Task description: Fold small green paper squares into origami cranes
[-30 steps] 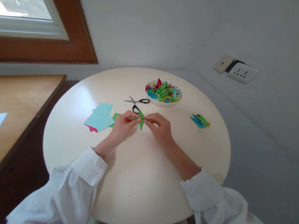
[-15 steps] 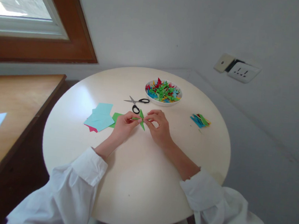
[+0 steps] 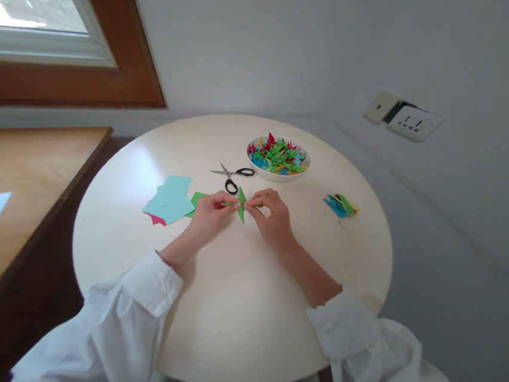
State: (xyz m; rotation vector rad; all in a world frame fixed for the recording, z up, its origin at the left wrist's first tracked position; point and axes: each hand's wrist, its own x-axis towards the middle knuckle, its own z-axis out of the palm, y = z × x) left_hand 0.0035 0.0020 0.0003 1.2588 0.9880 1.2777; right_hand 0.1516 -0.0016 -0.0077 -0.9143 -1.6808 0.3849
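A small folded green paper figure (image 3: pixel 241 204) is held just above the round cream table (image 3: pixel 234 309), between both hands. My left hand (image 3: pixel 211 211) pinches its left tip and my right hand (image 3: pixel 271 214) pinches its right tip, fingers closed on the paper. Two pointed flaps of the figure stick out up and down between the fingertips. Both arms wear white sleeves.
Black-handled scissors (image 3: pixel 232 176) lie just beyond the hands. A white bowl (image 3: pixel 278 157) full of several coloured folded paper figures stands behind them. Light blue, green and pink paper sheets (image 3: pixel 170 201) lie at the left; a small pile of coloured strips (image 3: pixel 340 206) at the right. A wooden desk (image 3: pixel 20 192) adjoins on the left.
The hands have shifted slightly and the green figure has turned a little between the fingertips. Nothing else on the table has moved.
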